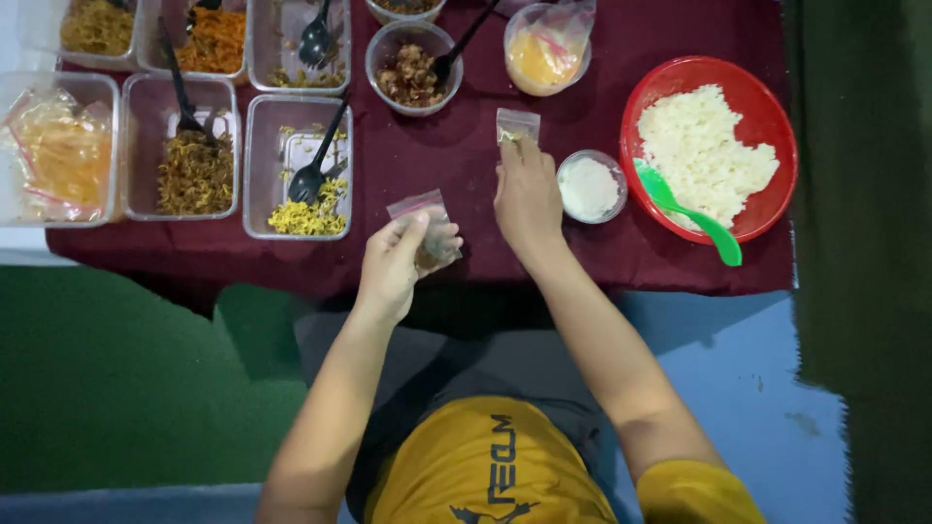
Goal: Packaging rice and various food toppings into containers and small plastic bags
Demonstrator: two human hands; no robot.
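Observation:
My left hand (393, 262) holds a small clear zip bag (433, 231) with brownish filling above the near edge of the maroon tablecloth (437, 160). Farther out over the cloth, my right hand (527, 199) pinches a second small clear bag (516, 125) with a little yellow-green filling. The two hands are apart, the right one farther from me. A small round clear cup of white powder (591, 186) sits just right of my right hand.
A red bowl (767, 112) of white rice holds a green spoon (689, 213) at right. Clear rectangular tubs of shredded fillings with black spoons (296, 165) (180, 146) stand at left. A round bowl of brown bits (412, 70) and a bag of orange sauce (546, 49) sit at the back.

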